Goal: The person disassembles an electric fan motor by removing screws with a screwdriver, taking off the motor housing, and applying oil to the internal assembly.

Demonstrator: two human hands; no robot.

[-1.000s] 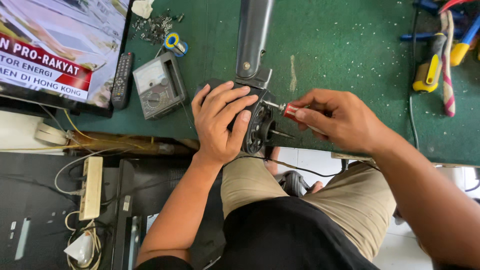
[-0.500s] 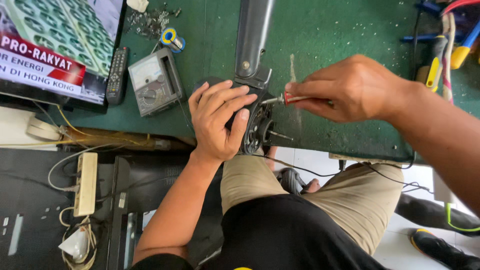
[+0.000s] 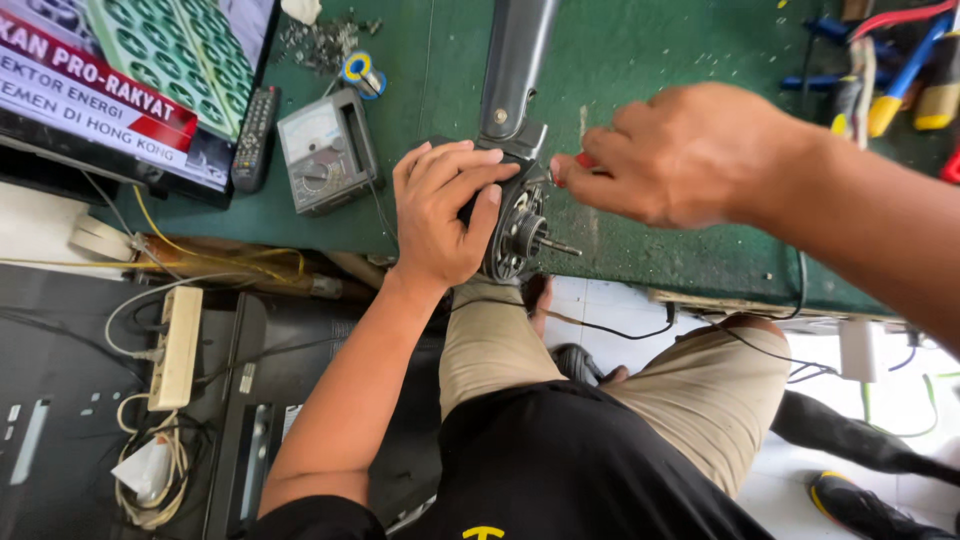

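L hand [image 3: 440, 215] is clenched over the motor [image 3: 515, 235], palm on its back, fingers wrapped across the top, thumb down the front edge. The motor sits at the near edge of the green surface [image 3: 640, 60], its round face turned toward the person w/ a short shaft [image 3: 558, 246] sticking out to the right. A dark grey arm [image 3: 515, 60] runs from the motor's top away up the surface.

R hand [image 3: 680, 155] is closed on a red-handled screwdriver [image 3: 572, 165]; only a bit of red handle shows past the fingers, and the metal tip meets the motor's upper right, just beside the L fingertips. R forearm crosses the view from the right edge.

Left of the motor: a grey analogue meter [image 3: 325, 150] lying flat, a black remote [image 3: 255, 135] beside it, then a lit screen [image 3: 110, 80] at the far left. Beyond the meter, a small blue-yellow roll [image 3: 357, 70] and a scatter of small metal bits [image 3: 320, 40]. Top right corner: a pile of tools [image 3: 890, 75] w/ yellow, blue and red handles, well apart from the motor.

Below the surface edge: the person's tan shorts [image 3: 720, 400] and black shirt [image 3: 580, 470]. A beige power strip [image 3: 178, 345] w/ cables lies on the floor at left.
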